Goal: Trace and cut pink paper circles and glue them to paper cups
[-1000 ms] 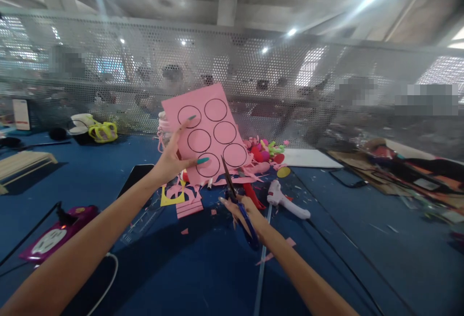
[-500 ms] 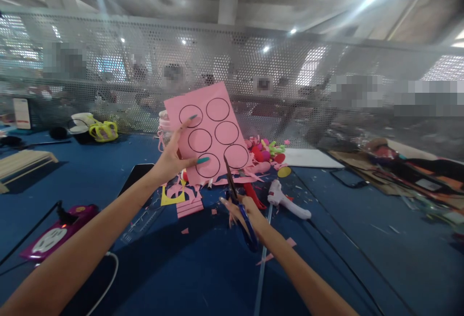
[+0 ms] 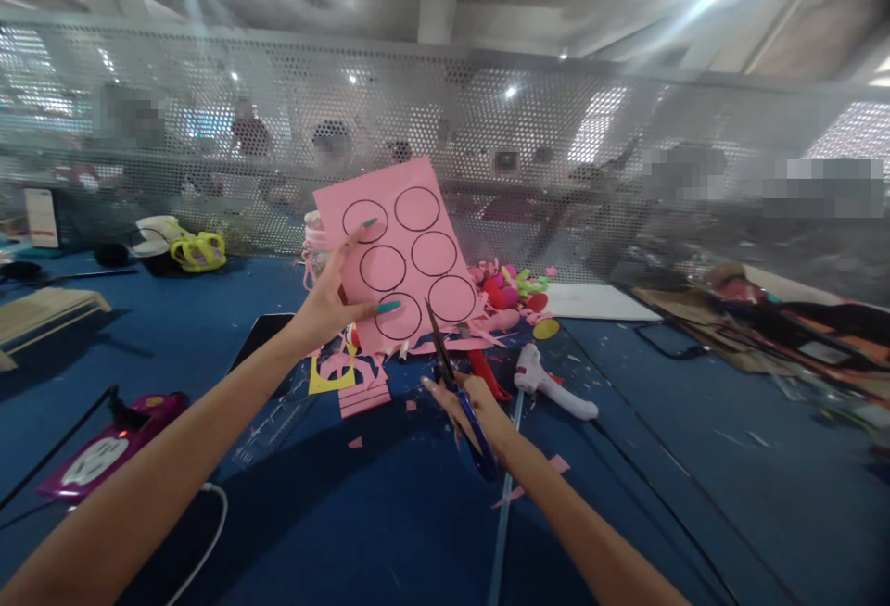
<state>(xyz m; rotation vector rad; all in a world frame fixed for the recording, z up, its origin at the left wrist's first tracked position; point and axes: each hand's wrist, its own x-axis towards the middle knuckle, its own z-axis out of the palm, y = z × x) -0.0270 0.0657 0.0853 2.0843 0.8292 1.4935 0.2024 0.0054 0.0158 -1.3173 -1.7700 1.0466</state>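
My left hand (image 3: 330, 300) grips a pink sheet (image 3: 389, 184) by its left side, thumb and index finger lying on its face. Several black circle outlines are drawn on the sheet, which is raised above the table and tilted. My right hand (image 3: 469, 407) is closed around blue-handled scissors (image 3: 445, 356). Their dark blades point up at the lower edge of the sheet, with the tip between the two lowest circles. Behind the hands lies a heap of pink scraps and a yellow cut-out piece (image 3: 334, 385).
A white glue gun (image 3: 549, 384) with a black cord lies to the right. Colourful small pieces (image 3: 511, 291) are piled behind it. At left are a purple power strip (image 3: 115, 448), a wooden rack (image 3: 52, 314) and a yellow item (image 3: 199, 252). A perforated metal screen (image 3: 278, 78) stands behind the blue table.
The scissors' tip has shifted slightly left, from the lower-right circle's edge to the gap beside it. The left hand and the sheet are almost unmoved.
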